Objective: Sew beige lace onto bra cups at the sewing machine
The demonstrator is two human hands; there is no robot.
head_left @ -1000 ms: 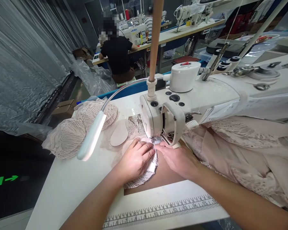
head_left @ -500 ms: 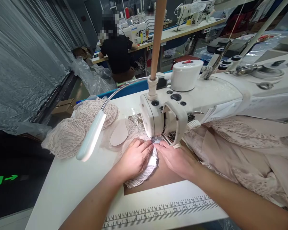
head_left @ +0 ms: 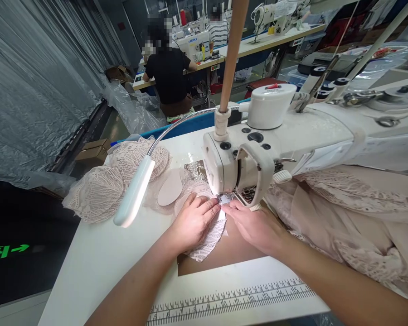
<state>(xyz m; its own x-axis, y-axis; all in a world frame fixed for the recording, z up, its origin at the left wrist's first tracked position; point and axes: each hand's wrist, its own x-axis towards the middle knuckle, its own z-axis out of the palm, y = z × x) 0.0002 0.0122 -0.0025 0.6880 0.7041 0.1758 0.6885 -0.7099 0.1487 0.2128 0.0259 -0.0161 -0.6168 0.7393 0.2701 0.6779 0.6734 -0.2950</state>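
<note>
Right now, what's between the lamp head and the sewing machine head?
Head view: a pale oval piece, sheer fabric and lace beside it, and a shiny patch.

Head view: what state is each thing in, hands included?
Left hand: laid over the lace piece
Right hand: fingertips near the presser foot
Lace piece: partly covered by the left hand
Sewing machine: running or stopped, cannot tell
Gooseneck lamp: curved, head angled down
Lace cups: stacked in two heaps
Beige fabric: bunched up
Exit sign: lit green

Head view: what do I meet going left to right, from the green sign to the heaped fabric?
Green sign, leftmost lace stack, lamp head, smooth pale oval piece, left hand, right hand, heaped fabric.
</note>
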